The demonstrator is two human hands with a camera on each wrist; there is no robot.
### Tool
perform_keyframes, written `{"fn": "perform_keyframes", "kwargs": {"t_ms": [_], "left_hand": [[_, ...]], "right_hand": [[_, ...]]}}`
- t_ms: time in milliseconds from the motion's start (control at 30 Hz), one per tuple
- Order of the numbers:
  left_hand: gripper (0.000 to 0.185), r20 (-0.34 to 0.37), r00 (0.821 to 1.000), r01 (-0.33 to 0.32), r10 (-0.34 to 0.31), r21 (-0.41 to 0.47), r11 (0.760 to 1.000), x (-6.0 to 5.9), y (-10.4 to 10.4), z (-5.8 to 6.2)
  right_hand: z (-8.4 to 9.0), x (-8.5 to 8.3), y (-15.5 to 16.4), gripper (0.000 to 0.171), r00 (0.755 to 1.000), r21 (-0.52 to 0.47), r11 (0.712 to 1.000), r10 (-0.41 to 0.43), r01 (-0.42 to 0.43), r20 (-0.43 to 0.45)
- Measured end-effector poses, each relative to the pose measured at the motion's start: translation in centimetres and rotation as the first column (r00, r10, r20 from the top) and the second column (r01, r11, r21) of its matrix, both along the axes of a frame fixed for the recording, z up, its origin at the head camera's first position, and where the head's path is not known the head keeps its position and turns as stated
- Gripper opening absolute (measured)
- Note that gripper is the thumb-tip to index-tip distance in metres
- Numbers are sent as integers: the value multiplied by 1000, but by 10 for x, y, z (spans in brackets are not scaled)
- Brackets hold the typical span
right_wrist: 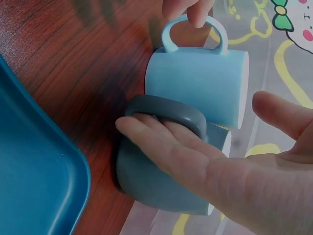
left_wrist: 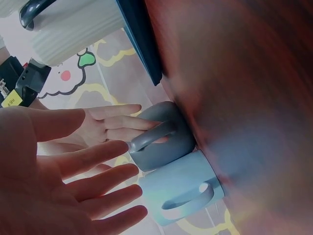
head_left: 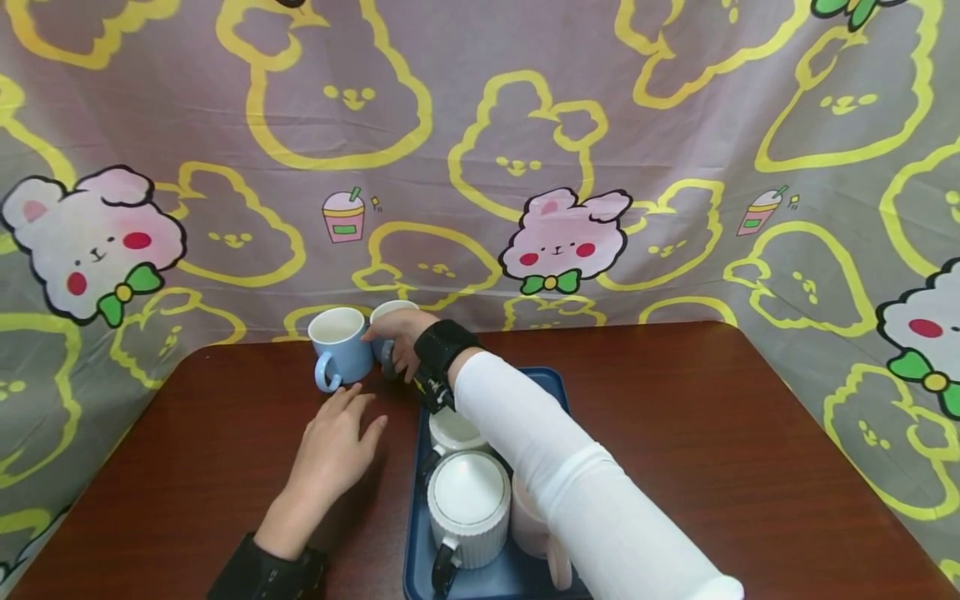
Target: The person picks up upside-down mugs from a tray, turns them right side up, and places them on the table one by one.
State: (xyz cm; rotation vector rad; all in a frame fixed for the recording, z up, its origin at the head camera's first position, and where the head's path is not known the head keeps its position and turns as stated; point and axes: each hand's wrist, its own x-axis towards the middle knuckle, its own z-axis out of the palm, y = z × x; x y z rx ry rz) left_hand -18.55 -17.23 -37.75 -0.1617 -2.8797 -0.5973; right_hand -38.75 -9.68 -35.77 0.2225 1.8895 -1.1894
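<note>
Two mugs stand side by side at the table's back edge. The light blue mug [head_left: 347, 348] has a white inside and its handle toward me. Right of it is a dark grey-blue mug [right_wrist: 151, 171], partly covered by my right hand [head_left: 408, 333] in the head view. In the right wrist view, nearly straight right fingers [right_wrist: 161, 149] reach at the grey mug's handle, some passing inside its loop; the thumb stands apart. My left hand [head_left: 333, 450] hovers in front of the blue mug, fingers spread and holding nothing; its fingertips come near that handle.
A blue tray [head_left: 412, 533] lies in the middle, under my right arm. On it stand a ribbed white mug [head_left: 483, 537] with a black handle, another white mug [head_left: 453, 429] behind, and a pinkish mug [head_left: 528, 525] partly hidden by my sleeve. A patterned cloth [head_left: 465, 192] hangs behind the table.
</note>
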Motion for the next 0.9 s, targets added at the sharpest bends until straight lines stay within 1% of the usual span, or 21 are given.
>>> {"fn": "perform_keyframes", "kwargs": {"t_ms": [133,233,300,467,533,600,667,800,900], "left_hand": [[44,2,1000,4,-4,1,1000,0,0,1],[44,2,1000,4,-4,0,1000,-1,0,0],[44,3,1000,4,-4,0,1000,-1,0,0],[44,7,1000,2,-2,4,1000,-1,0,0],[44,3,1000,4,-4,6,1000,-1,0,0],[44,-5,1000,5,-5,6,1000,-1,0,0],[44,-14,1000,5,-5,7,1000,-1,0,0],[45,-32,999,4,-3,18,1000,-2,2,0],[45,-43,999,12,-11,29,1000,-4,4,2]], "right_hand": [[8,9,4,72,1000,-2,1000,-7,7,-23],[10,10,4,73,1000,2,1000,-8,8,-21],[8,7,3,74,1000,8,1000,-5,5,-12],[-7,-9,-4,78,999,22,999,31,-32,19],[-9,-11,-5,79,998,22,999,48,-49,30],[-4,-5,-3,79,998,18,998,63,-63,31],[6,6,2,79,996,18,996,83,-83,24],[37,37,13,78,992,39,991,126,-125,-13],[57,53,20,75,983,71,982,178,-174,-53]]}}
